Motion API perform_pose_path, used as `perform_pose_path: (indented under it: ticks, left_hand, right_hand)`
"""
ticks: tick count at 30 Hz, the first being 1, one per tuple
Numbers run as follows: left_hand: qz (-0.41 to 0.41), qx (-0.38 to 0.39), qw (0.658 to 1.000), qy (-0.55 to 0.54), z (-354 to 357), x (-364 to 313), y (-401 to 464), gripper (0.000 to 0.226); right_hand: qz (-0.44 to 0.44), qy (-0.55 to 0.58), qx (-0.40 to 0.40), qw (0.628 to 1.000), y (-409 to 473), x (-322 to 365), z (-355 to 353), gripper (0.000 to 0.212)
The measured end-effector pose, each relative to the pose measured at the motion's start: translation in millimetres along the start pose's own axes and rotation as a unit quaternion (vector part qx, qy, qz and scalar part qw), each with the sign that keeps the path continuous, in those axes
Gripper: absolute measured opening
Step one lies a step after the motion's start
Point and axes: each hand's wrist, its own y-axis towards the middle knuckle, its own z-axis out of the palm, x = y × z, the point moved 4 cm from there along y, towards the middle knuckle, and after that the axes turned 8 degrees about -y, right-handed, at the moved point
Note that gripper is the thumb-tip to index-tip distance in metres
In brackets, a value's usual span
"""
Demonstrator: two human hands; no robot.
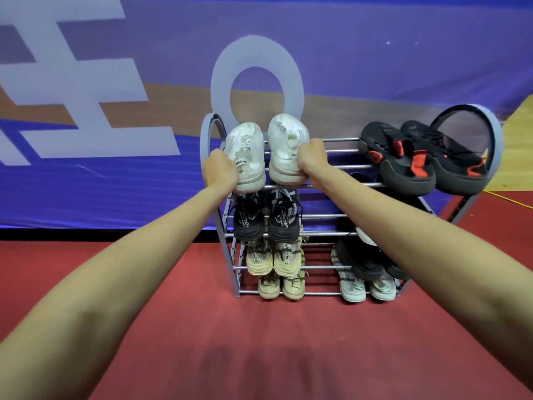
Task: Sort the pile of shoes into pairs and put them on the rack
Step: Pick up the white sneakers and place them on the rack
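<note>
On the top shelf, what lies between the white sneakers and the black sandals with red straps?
Nothing: head view shows only bare metal bars of the grey rack between the white sneakers and black red-strapped sandals.

R forearm hides shoes mid-right of rack; can't ID them. Both arms cut off at bottom frame corners. Banner lettering cropped upper left.

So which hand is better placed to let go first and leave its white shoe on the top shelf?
Probably the left hand: its white shoe seems to lie on the top rails, while the right hand holds its shoe tilted.
</note>
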Motion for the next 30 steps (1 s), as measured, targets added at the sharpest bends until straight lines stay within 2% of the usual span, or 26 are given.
perform_pose_path:
  ticks: [8,15,20,22,25,26,30]
  left_hand:
    - [-0.002,-0.002,1.000,-0.004,6.0,2.7,5.1,0.032]
    - [-0.006,-0.007,1.000,-0.019,4.9,2.8,6.2,0.033]
    - [-0.017,0.036,0.999,-0.006,3.3,5.0,6.4,0.032]
    - [-0.028,0.060,0.998,-0.001,2.3,2.3,4.4,0.030]
    - [-0.039,0.079,0.996,-0.006,-5.6,-3.9,-10.2,0.034]
    - [-0.037,0.080,0.996,-0.010,-9.3,-4.9,-16.2,0.035]
    - [-0.018,0.084,0.996,-0.005,-25.6,-4.0,-45.0,0.037]
  right_hand:
    - [0.035,0.018,-0.012,0.999,-0.9,-15.6,13.2,0.037]
    - [0.037,-0.024,0.003,0.999,1.5,-12.1,14.6,0.043]
    - [0.060,-0.090,0.024,0.994,-4.5,-12.4,10.9,0.045]
    - [0.038,-0.088,0.053,0.994,-9.5,-9.9,8.1,0.052]
    - [0.009,-0.088,0.068,0.994,-4.1,-17.6,4.2,0.073]
    - [-0.005,-0.091,0.074,0.993,-4.3,-19.9,2.1,0.069]
    - [-0.092,-0.169,0.078,0.978,-53.7,-5.4,-20.5,0.030]
